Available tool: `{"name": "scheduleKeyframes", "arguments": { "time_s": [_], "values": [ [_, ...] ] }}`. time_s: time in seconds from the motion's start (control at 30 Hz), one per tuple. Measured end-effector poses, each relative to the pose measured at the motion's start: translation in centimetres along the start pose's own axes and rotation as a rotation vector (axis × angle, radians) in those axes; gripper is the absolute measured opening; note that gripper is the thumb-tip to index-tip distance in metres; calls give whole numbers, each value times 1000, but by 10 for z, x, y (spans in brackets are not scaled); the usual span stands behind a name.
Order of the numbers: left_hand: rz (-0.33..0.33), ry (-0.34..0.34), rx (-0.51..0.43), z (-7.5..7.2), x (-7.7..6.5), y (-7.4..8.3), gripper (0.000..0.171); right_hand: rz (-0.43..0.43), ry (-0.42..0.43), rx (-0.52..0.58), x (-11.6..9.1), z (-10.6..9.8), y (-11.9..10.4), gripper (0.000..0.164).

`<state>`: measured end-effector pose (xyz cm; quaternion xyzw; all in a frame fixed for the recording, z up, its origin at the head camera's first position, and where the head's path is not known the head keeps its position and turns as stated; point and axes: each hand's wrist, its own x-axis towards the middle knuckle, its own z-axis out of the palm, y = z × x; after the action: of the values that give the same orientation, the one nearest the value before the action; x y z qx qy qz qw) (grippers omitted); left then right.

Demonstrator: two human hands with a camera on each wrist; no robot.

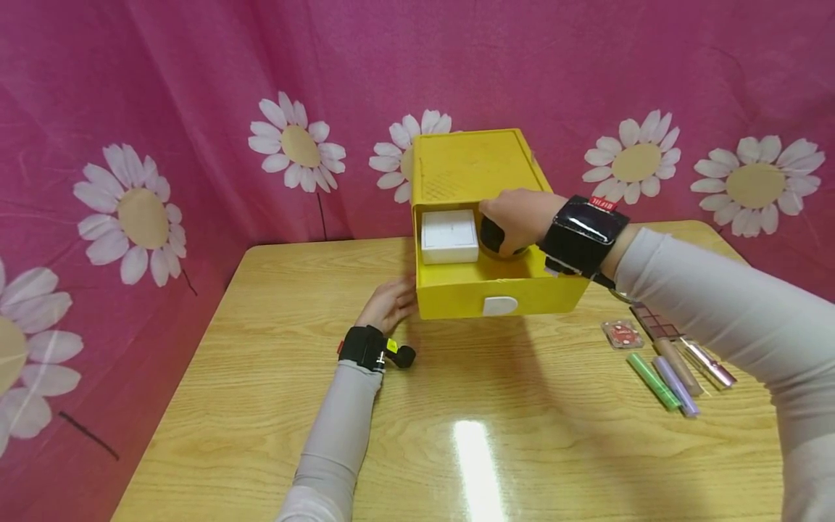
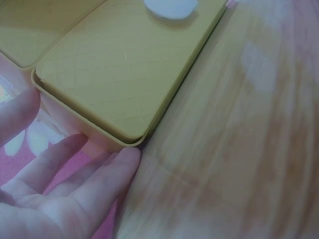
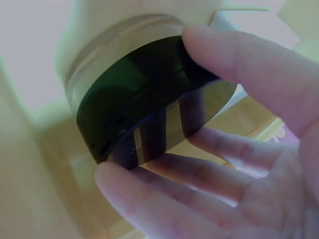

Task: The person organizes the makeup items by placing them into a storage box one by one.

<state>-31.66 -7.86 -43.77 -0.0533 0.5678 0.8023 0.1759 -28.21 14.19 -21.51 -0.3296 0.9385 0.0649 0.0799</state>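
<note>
- Right wrist view: the dark, round jar (image 3: pixel 142 82) with a clear rim is inside the pulled-out drawer (image 1: pixel 450 301) of the yellow drawer unit (image 1: pixel 476 163), towards its right side; whether it touches the drawer floor cannot be told.
- It looks stiff and smooth, probably light enough for one hand, though slippery on its glossy band and perhaps breakable if glass; the best hold seems to be around the band, from opposite sides.
- The right hand (image 1: pixel 524 214) reaches over the drawer's right wall, back of the hand upward; its thumb presses one side of the band while the fingers curve, spread, round the other, grasping the jar.
- The left hand (image 1: pixel 389 303) lies beside the left of the drawer, fingers loosely bent, fingertips at its side wall near the front corner, grasping nothing.
- In the drawer's left part, next to the jar, sits a white box (image 1: pixel 450 239).
- On the table (image 1: pixel 293 362), right of the yellow drawer unit, lie a compact (image 1: pixel 622 334), a green tube (image 1: pixel 654 382) and a purple tube (image 1: pixel 676 388).
</note>
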Motion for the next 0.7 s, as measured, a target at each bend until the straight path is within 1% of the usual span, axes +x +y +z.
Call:
{"name": "scheduleKeyframes", "arguments": {
  "time_s": [0.17, 0.43, 0.57, 0.7],
  "values": [
    [6, -1, 8, 0, -1, 0, 39, 12, 12, -2, 0, 2, -1, 43],
    [-2, 5, 3, 0, -1, 0, 38, 36, 83, -20, 0, 7, -3, 26],
    [-4, 2, 1, 0, -1, 0, 39, 37, 97, -26, 1, 8, -3, 25],
    [2, -5, 9, 0, 0, 0, 39, 44, 87, -22, 2, 9, -2, 24]
  ]
}}
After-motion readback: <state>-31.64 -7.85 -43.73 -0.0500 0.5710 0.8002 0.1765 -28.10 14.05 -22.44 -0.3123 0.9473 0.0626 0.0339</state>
